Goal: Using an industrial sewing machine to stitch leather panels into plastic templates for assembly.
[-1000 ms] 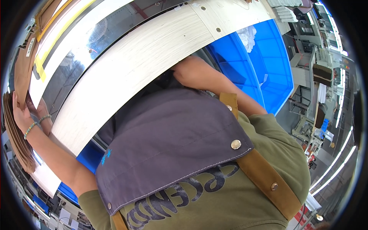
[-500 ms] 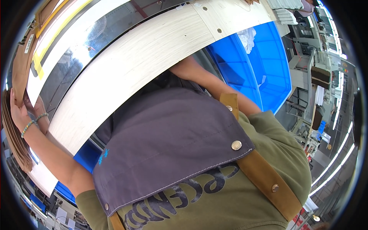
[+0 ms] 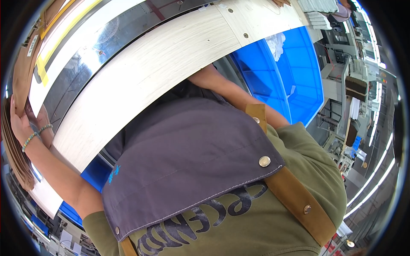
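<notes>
At the far left, my left hand [image 3: 20, 123] is at the lower end of a brown sheet [image 3: 25, 70] that carries a small white label. Its fingers point upward and appear closed on the sheet's edge; part of the grip is hard to see. A beaded bracelet [image 3: 29, 141] circles that wrist. A shiny metal plate [image 3: 81, 70] beside the hand mirrors it. My right hand [image 3: 202, 77] reaches under the near edge of the pale wooden table [image 3: 141, 70], so its fingers are hidden. Below it spreads the dark grey apron [image 3: 188, 141] I wear.
Blue plastic bins [image 3: 301, 64] stand right of the table, with a white crumpled bundle [image 3: 276, 45] in one. A stack of brown sheets [image 3: 16, 158] lies at the far left. Yellow tape [image 3: 60, 40] runs beside the metal plate. Machines and benches fill the right background.
</notes>
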Demonstrator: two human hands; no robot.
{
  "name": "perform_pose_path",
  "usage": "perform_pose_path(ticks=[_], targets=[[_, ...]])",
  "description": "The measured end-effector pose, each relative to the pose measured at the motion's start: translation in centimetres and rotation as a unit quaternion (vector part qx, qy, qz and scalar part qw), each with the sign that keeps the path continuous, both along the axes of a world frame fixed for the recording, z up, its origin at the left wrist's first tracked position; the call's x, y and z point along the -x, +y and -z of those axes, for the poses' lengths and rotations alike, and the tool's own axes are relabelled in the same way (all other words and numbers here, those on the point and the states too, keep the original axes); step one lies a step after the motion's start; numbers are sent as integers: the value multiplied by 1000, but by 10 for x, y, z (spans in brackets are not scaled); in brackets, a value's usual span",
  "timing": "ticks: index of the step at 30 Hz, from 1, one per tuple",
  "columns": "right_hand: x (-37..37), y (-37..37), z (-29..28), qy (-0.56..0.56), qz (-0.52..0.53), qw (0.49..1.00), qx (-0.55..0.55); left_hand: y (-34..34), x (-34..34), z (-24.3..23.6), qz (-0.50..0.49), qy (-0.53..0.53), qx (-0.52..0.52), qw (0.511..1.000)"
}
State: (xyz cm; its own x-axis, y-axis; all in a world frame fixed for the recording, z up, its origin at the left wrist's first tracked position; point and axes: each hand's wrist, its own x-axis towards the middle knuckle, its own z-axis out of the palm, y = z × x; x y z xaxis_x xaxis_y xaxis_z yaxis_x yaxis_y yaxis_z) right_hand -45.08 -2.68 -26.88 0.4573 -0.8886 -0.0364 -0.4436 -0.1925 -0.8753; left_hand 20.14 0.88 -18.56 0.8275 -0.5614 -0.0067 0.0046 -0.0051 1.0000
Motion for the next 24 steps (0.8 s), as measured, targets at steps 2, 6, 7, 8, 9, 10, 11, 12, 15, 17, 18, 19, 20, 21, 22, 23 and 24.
perform_pose_path(ticks=[2, 6, 7, 8, 9, 10, 11, 12, 15, 17, 18, 19, 20, 21, 22, 23, 24], targets=[[-1, -1, -1, -12, 0, 1000, 3, 1, -6, 2, 26, -17, 12, 999], [1, -3, -4, 8, -12, 1000, -28, 3, -10, 3, 33, -37, 8, 999], [1, -3, -5, 11, -9, 1000, -25, 2, -10, 3, 30, -26, 11, 999], [2, -3, -5, 13, -6, 1000, -23, 2, -10, 3, 27, -19, 10, 999], [1, -3, -5, 16, -3, 1000, -20, 1, -10, 3, 25, -13, 9, 1000], [1, -4, -4, 16, -7, 1000, -18, 1, -10, 2, 27, -14, 11, 999], [0, -4, -4, 17, -11, 1000, -16, 1, -9, 2, 30, -15, 13, 999], [-1, -4, -5, 20, -7, 1000, -23, 1, -8, 1, 18, -8, 8, 1000], [-2, -1, -12, 13, -8, 1000, -1, 5, 4, -1, 32, -21, 0, 999], [6, 2, -26, 104, -67, 992, -26, 9, 19, 1, 173, -204, -21, 963], [11, 2, -35, 149, -98, 983, -46, 9, 27, 1, 128, -142, -48, 980], [20, 9, -49, 196, -166, 966, 12, 9, 36, 0, 140, -34, -34, 989], [29, 10, -66, 217, -217, 952, 5, 9, 48, 5, 85, -35, 28, 995], [32, 8, -81, 192, -275, 941, 32, -3, 56, 2, 17, -1, 52, 999], [34, 4, -97, 190, -317, 928, 56, 1, 66, -1, 13, -14, 92, 996], [35, -2, -114, 209, -375, 902, 54, 2, 74, -8, -10, -16, 75, 997], [40, -10, -134, 240, -413, 878, -26, 11, 84, -13, -47, -157, 42, 986]])
